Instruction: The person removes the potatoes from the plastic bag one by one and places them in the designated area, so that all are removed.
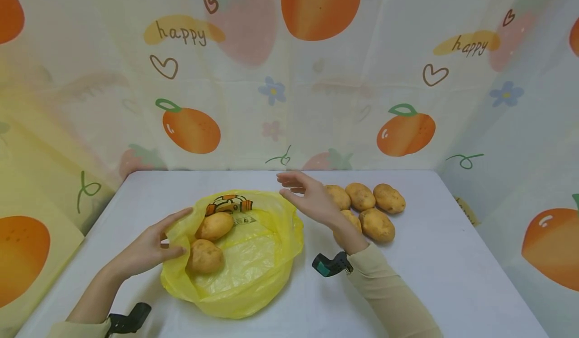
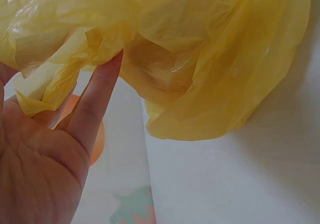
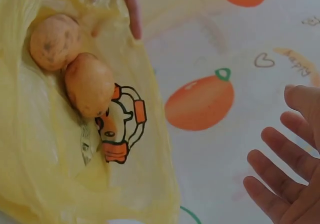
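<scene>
Yellow plastic bag (image 1: 249, 300) sits wide open, mouth up, on the white counter (image 1: 452, 277). Two potatoes inside, against the bag's left wall and touching: rear potato (image 1: 216, 226) by the cartoon print (image 1: 229, 204), front potato (image 1: 205, 256) nearer the person. Left hand (image 1: 145, 250) at the bag's left edge, thumb and fingers well apart, gripping the film loosely between them; its fingers are partly covered by plastic in the left wrist view. Right hand (image 1: 312, 200) just above the bag's rear right rim, fingers loosely extended, holding nothing. Right of the bag, potato pile (image 1: 377, 226), five visible, close together on the counter; right hand and forearm block part of it from the head view. Beige sleeve (image 1: 391, 293) crosses the counter right of the bag. Black wrist devices: one (image 1: 131, 319) front left of the bag, other (image 1: 330, 265) just right of it. Behind the bag, fruit-print cloth (image 1: 334, 97) hangs past the counter's far edge.
</scene>
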Available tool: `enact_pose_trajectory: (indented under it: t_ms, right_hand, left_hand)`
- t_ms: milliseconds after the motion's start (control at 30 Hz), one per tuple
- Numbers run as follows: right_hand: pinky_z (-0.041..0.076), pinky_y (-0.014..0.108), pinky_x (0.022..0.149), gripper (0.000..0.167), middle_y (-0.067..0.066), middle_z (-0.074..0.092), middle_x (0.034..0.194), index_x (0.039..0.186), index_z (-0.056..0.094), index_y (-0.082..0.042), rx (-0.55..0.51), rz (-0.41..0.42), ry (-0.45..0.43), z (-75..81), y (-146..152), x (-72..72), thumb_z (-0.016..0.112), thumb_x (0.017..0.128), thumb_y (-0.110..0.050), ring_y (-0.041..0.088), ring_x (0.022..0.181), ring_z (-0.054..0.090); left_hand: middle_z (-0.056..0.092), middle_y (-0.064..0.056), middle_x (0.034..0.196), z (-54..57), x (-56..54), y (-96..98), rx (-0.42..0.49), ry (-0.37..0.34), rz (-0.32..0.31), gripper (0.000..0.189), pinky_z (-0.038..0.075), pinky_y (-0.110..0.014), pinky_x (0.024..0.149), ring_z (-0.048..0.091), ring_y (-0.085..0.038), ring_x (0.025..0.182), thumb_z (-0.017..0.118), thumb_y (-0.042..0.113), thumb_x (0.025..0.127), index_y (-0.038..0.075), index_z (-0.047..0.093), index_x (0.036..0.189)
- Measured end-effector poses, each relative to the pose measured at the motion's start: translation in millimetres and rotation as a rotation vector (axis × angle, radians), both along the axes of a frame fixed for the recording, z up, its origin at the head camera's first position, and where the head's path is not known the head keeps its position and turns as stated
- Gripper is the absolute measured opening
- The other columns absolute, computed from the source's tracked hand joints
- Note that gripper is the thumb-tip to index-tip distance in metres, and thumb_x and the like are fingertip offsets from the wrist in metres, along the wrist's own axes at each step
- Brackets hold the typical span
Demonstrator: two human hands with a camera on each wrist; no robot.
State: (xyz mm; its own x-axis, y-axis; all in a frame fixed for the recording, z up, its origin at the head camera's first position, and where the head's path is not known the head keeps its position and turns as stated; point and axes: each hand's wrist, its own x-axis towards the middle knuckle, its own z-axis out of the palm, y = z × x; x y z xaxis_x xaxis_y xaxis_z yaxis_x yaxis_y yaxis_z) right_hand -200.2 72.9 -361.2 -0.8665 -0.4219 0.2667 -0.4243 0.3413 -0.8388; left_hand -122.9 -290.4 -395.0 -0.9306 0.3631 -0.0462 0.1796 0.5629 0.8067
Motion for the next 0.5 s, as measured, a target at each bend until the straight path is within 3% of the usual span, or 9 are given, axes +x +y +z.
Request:
enact_pose_trajectory:
  t_ms: [200,500]
  right_hand:
    - [0.047,0.028,0.09,0.036,-0.001,0.059,0.12,0.125,0.054,-0.014,-0.037,0.041,-0.046,-0.2,-17,-5.2,0.058,0.091,-0.023,0.015,0.107,0.057]
    - [0.048,0.029,0.085,0.032,-0.004,0.059,0.12,0.122,0.056,-0.021,-0.018,0.087,-0.119,-7.4,-44,-12.7,0.058,0.091,-0.027,0.014,0.102,0.058]
  left_hand:
    - [0.025,-0.012,0.149,-1.5,0.0,-0.5,-0.006,0.016,-0.006,0.079,0.049,-0.027,0.081,0.046,-0.013,0.116,0.069,0.011,0.08,0.02,0.027,0.146]
    - [0.027,-0.012,0.148,0.5,0.1,1.0,-0.008,0.038,-0.015,0.078,0.049,-0.026,0.08,0.048,-0.009,0.113,0.069,0.013,0.08,0.021,0.027,0.145]
